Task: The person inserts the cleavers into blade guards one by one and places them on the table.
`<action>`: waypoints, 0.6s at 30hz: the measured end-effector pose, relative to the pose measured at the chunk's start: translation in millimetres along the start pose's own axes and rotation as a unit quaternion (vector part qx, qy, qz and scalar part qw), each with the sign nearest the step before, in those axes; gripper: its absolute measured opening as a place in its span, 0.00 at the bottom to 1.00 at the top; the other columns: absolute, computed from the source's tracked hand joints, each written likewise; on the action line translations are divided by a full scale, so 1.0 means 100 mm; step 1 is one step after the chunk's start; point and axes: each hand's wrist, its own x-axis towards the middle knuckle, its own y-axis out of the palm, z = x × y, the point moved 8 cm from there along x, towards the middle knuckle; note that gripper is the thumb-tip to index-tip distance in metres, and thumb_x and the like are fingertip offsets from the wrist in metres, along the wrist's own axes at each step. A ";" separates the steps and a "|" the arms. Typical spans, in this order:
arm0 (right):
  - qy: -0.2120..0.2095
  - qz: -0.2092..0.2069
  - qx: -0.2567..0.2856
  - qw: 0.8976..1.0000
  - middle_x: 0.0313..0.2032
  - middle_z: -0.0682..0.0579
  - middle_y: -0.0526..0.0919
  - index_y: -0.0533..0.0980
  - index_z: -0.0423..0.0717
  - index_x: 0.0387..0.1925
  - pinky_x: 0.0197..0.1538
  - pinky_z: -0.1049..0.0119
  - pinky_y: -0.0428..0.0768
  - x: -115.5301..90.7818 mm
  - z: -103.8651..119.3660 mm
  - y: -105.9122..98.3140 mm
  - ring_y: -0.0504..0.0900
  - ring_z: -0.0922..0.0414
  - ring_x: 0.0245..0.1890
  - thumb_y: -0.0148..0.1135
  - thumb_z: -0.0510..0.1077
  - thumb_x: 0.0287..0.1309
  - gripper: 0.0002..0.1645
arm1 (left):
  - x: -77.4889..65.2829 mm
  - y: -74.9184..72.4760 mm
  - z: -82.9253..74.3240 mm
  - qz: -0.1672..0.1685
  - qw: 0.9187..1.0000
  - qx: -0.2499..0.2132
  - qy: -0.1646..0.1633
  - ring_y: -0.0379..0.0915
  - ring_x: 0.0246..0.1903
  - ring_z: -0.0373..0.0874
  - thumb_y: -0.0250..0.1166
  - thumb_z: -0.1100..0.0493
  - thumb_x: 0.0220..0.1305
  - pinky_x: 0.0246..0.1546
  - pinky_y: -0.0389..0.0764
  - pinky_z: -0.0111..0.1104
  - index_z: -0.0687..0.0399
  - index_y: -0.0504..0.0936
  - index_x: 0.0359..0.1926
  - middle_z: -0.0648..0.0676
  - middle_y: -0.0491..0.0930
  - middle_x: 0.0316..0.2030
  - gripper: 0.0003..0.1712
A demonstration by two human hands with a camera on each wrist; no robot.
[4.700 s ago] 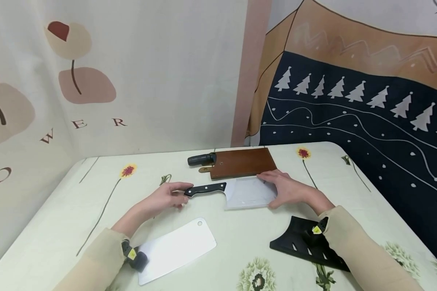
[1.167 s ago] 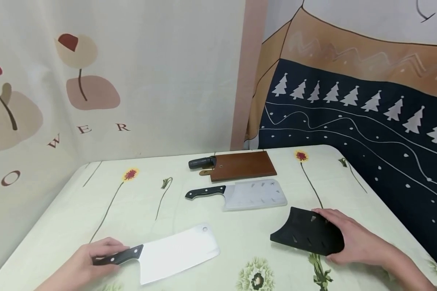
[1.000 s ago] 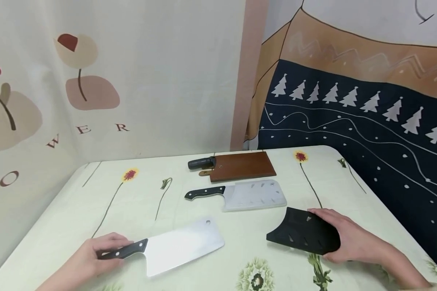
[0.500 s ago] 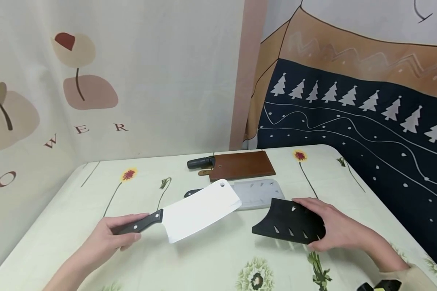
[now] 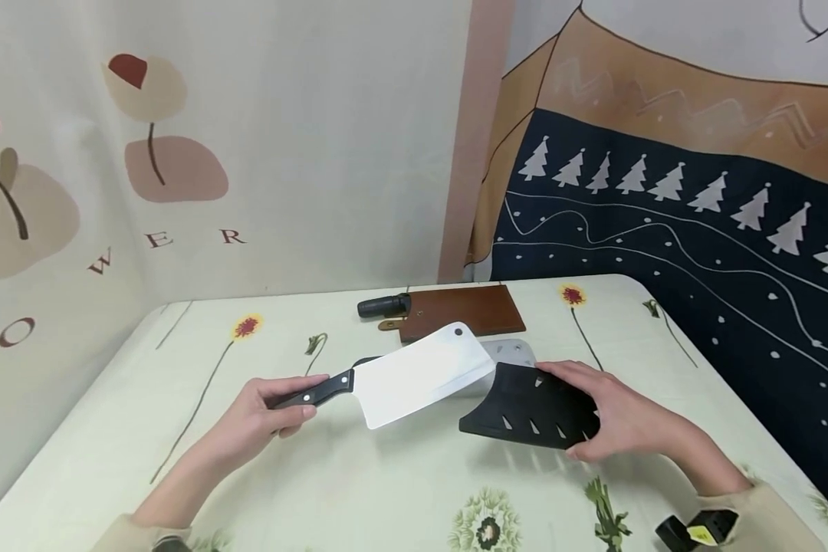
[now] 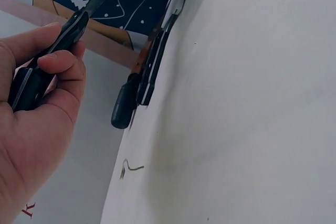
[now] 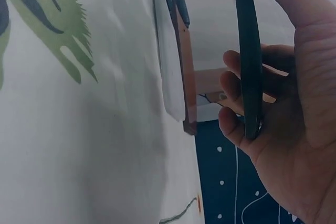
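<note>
Raised above the table, a cleaver with a shiny blade and black riveted handle is in my left hand, whose fingers and thumb grip the handle. My right hand holds a black slotted blade guard by its right end, also off the table. The blade's far end is close to the guard's curved left edge; whether they touch I cannot tell. In the left wrist view the fingers wrap the dark handle. The right wrist view shows the guard edge-on between thumb and fingers.
Behind the raised blade lies a second cleaver in a whitish translucent guard, partly covered. Farther back is a brown sheath with a black handle sticking out. The flower-printed tablecloth meets hanging curtains behind.
The left hand went from the whitish-guarded cleaver to the other cleaver's handle, then lifted it up and right. The right hand took the black guard, raising it and moving it left.
</note>
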 end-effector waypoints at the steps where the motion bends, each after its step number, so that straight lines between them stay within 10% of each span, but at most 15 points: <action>1: 0.002 0.000 0.001 1.000 0.65 0.51 0.74 0.67 0.51 0.73 0.51 0.55 0.79 0.00 -0.01 0.00 0.74 0.55 0.59 0.84 0.51 0.34 0.61 | 0.02 0.01 0.00 0.004 1.000 -0.008 0.005 0.62 0.20 0.41 0.67 0.70 0.65 0.23 0.63 0.33 0.70 0.79 0.62 0.48 0.69 0.19 0.25; 6: 0.011 0.003 0.001 1.000 0.66 0.51 0.73 0.67 0.49 0.73 0.51 0.53 0.79 0.01 -0.02 0.00 0.73 0.53 0.59 0.84 0.51 0.34 0.60 | 0.03 0.02 0.00 0.021 0.999 -0.042 0.020 0.60 0.20 0.42 0.65 0.73 0.65 0.23 0.61 0.34 0.52 0.86 0.60 0.47 0.69 0.20 0.24; 18: -0.004 -0.005 -0.021 1.000 0.66 0.53 0.73 0.68 0.50 0.73 0.51 0.52 0.78 0.00 -0.05 -0.02 0.72 0.55 0.61 0.84 0.51 0.30 0.62 | 0.01 0.03 0.06 0.028 0.999 0.001 -0.032 0.52 0.15 0.37 0.70 0.68 0.63 0.14 0.53 0.32 0.62 0.80 0.63 0.44 0.62 0.16 0.26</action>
